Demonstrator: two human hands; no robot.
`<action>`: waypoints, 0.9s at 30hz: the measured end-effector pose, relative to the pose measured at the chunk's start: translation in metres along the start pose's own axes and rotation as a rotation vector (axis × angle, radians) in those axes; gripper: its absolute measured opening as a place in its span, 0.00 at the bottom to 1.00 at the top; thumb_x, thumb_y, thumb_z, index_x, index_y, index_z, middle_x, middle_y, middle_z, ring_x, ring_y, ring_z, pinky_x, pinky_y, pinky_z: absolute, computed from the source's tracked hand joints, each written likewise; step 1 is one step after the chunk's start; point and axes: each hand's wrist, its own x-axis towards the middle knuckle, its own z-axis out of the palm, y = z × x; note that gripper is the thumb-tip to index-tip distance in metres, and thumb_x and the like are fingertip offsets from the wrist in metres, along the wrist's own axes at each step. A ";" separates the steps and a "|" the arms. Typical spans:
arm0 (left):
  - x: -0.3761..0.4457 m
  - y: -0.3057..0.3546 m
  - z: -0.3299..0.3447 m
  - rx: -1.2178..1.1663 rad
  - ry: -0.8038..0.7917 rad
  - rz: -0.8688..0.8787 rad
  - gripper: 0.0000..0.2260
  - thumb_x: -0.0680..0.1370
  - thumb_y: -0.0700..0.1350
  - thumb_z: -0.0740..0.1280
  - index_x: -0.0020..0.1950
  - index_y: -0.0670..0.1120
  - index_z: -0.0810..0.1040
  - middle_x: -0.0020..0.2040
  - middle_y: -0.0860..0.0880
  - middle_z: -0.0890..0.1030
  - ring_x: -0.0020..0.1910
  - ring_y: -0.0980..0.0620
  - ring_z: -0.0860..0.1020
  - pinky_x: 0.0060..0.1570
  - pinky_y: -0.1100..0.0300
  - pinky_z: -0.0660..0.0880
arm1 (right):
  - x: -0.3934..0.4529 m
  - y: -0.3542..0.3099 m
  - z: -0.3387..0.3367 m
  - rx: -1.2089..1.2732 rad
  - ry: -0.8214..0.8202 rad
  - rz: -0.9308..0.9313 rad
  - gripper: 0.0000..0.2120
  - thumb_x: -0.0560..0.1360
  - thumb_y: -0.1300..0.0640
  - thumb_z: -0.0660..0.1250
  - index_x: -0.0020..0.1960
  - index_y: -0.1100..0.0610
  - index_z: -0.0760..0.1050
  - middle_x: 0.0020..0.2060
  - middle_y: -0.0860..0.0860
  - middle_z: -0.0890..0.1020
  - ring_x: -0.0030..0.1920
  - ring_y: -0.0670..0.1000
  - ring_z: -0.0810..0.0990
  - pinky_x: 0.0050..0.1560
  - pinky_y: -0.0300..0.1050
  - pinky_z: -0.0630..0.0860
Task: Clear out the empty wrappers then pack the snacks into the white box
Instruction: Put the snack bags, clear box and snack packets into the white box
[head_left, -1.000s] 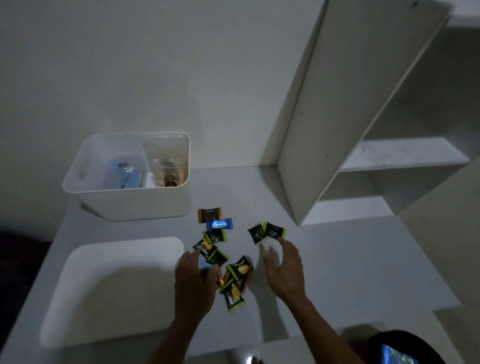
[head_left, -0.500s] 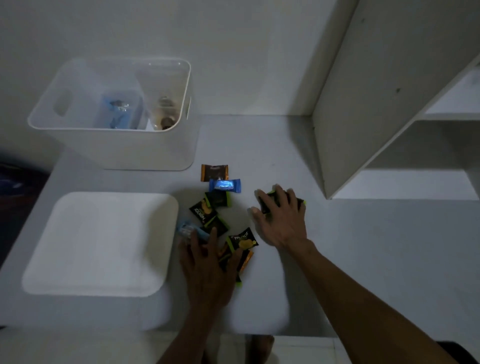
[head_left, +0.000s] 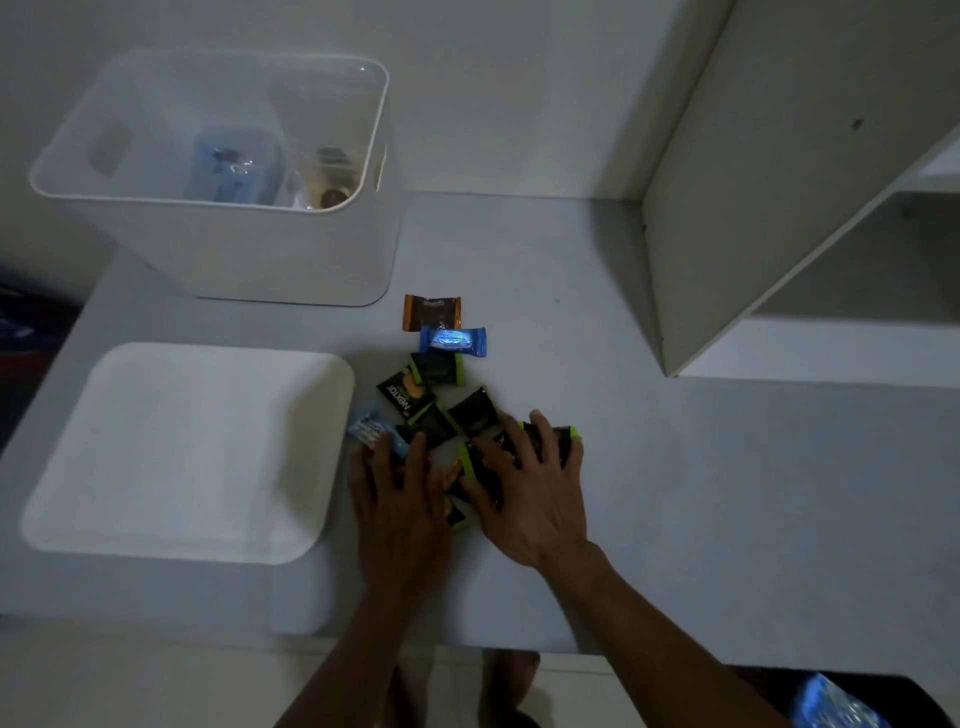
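Several small snack packets lie in a cluster on the white table (head_left: 727, 493): black-and-green ones (head_left: 406, 396), an orange one (head_left: 432, 312), a dark blue one (head_left: 453, 341) and a light blue one (head_left: 366, 429). My left hand (head_left: 397, 499) lies flat, fingers spread, on the near packets beside the light blue one. My right hand (head_left: 524, 483) presses flat on black-and-green packets (head_left: 563, 436) at the cluster's right. The white box (head_left: 208, 249) stands at the back left with a few wrapped items inside. Its white lid (head_left: 182, 452) lies flat in front of it.
A white shelf unit (head_left: 779, 208) rises at the right, its upright panel near the packets. A wall runs behind the box. The table's near edge is just below my forearms. A blue patterned item (head_left: 831, 706) shows at the bottom right.
My right hand has slid left, dragging the black-and-green packets toward the cluster and my left hand. The camera has tilted down and closer.
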 end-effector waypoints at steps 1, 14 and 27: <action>0.004 0.001 -0.001 -0.003 0.016 -0.002 0.20 0.81 0.51 0.55 0.72 0.47 0.69 0.73 0.38 0.63 0.73 0.33 0.58 0.70 0.37 0.61 | 0.003 -0.001 -0.001 0.003 0.000 0.022 0.25 0.77 0.34 0.55 0.70 0.42 0.68 0.76 0.51 0.62 0.76 0.62 0.56 0.67 0.73 0.56; 0.044 -0.004 0.018 0.178 -0.077 0.051 0.23 0.83 0.58 0.49 0.75 0.52 0.66 0.74 0.41 0.66 0.76 0.35 0.55 0.76 0.46 0.43 | 0.034 0.004 0.006 -0.064 0.175 -0.044 0.20 0.79 0.37 0.55 0.64 0.44 0.74 0.64 0.45 0.74 0.60 0.54 0.72 0.59 0.57 0.65; 0.043 0.008 0.020 0.004 0.337 0.229 0.14 0.81 0.50 0.64 0.58 0.42 0.81 0.43 0.43 0.80 0.46 0.42 0.70 0.49 0.48 0.73 | 0.024 0.003 0.027 -0.054 0.483 0.025 0.13 0.78 0.46 0.67 0.58 0.52 0.80 0.44 0.51 0.80 0.38 0.54 0.75 0.30 0.42 0.65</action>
